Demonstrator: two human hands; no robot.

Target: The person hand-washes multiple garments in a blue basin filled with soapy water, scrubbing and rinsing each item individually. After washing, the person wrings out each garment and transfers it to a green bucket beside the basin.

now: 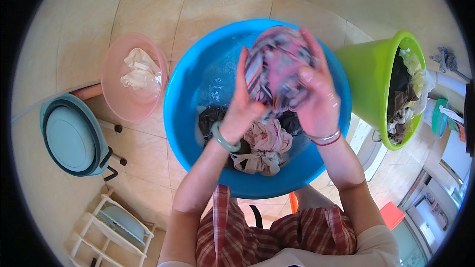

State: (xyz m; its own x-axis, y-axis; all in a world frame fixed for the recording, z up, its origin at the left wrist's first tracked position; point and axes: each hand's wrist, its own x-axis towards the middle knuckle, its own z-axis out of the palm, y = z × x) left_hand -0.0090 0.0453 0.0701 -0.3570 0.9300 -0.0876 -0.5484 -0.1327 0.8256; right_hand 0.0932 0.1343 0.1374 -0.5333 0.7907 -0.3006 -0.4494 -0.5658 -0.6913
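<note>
No text, label, number or sign is legible. Far to the right of the right hand (pixel 319 91), small coloured items (pixel 455 125) appear too small to show whether they carry any print.

Checked cloth below, bangles at both wrists

Your left hand (pixel 242 109) and right hand (pixel 320 91) are bare. Around your left wrist sits a thick, smooth, pale green ring bangle (pixel 226 137), rounded and glossy. Your right wrist carries two pieces side by side: a slim, shiny silver-coloured bangle (pixel 332 136) and, just beside it, a thin red cord bracelet (pixel 330 143). You wear a white short-sleeved top (pixel 378 247), its right sleeve loose around the upper arm. Below it hangs a gathered brick-red cloth garment (pixel 311 232) checked with pale lines, with a long flat strip (pixel 221 217) in the same check.
</note>
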